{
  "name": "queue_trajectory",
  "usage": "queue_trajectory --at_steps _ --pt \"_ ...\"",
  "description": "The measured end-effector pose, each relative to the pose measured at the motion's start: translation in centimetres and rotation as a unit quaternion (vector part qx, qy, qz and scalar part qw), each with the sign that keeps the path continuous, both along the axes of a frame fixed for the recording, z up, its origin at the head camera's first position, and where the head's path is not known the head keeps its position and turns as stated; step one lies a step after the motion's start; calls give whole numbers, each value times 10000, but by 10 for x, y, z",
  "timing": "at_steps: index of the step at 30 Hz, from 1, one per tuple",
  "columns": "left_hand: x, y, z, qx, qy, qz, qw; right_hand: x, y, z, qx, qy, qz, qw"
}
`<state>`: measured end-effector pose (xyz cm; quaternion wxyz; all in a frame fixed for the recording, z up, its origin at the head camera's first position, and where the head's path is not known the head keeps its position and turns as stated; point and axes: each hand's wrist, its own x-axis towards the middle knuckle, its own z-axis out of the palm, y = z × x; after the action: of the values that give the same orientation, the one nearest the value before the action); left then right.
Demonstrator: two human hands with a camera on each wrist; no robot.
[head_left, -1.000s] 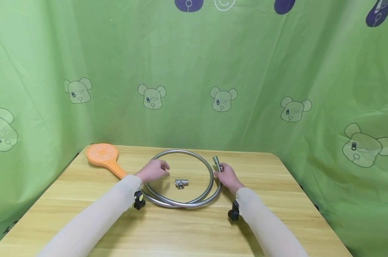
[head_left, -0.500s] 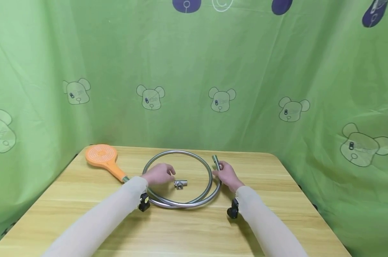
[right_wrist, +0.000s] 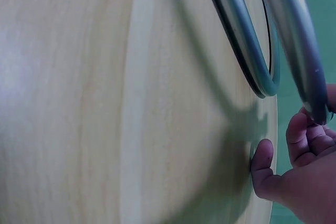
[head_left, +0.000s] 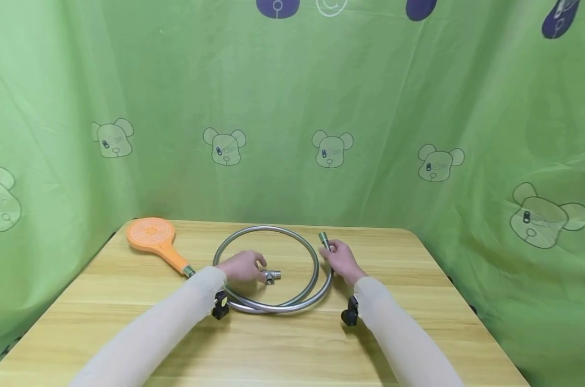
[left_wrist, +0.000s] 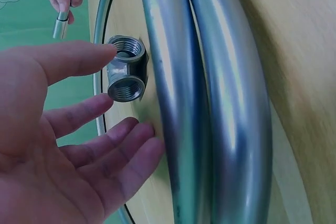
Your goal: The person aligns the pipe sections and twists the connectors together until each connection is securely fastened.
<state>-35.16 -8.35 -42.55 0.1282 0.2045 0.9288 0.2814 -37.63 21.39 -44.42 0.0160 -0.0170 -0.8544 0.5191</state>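
My left hand (head_left: 244, 266) reaches inside the coiled metal shower hose (head_left: 263, 228), right beside a small silver tee fitting (head_left: 272, 275). In the left wrist view, thumb and index finger are parted at the near side of the threaded fitting (left_wrist: 119, 70), and the other fingers are loosely bent. No firm grip on it shows. On the right side of the coil, my right hand (head_left: 343, 262) holds the hose just below its end connector (head_left: 323, 238), which points up and away. The right wrist view has the hose (right_wrist: 294, 40) running down into the right hand (right_wrist: 310, 174).
An orange shower head (head_left: 152, 234) lies at the far left of the wooden table (head_left: 273, 349), its handle joined to a metal connector (head_left: 188, 271). Behind the table hangs a green curtain (head_left: 273, 188) with bear prints. Each wrist wears a small black camera (head_left: 220, 305).
My left hand has moved right and slightly down, from the coil's left side to the tee fitting. My right hand keeps its hold on the hose end, nearly still.
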Motion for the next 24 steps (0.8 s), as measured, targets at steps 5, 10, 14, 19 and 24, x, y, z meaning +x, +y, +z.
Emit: queue_trajectory --at_steps 5,10,14,19,24 --pt "-7 0 -8 439 -273 49 9987 -2 -1 -1 -10 -11 14 10000" --pt "-12 -1 -15 875 -669 161 9938 -3 0 -3 29 0 11 10000" --pt "-10 1 -13 897 -710 91 9934 -4 0 -4 -7 -13 -5 10000" --pt "-8 3 -12 739 -491 71 9960 -3 -2 -3 31 0 18 10000" --pt "-8 4 -13 667 -411 101 9969 -3 -2 -4 98 -3 34 9999"
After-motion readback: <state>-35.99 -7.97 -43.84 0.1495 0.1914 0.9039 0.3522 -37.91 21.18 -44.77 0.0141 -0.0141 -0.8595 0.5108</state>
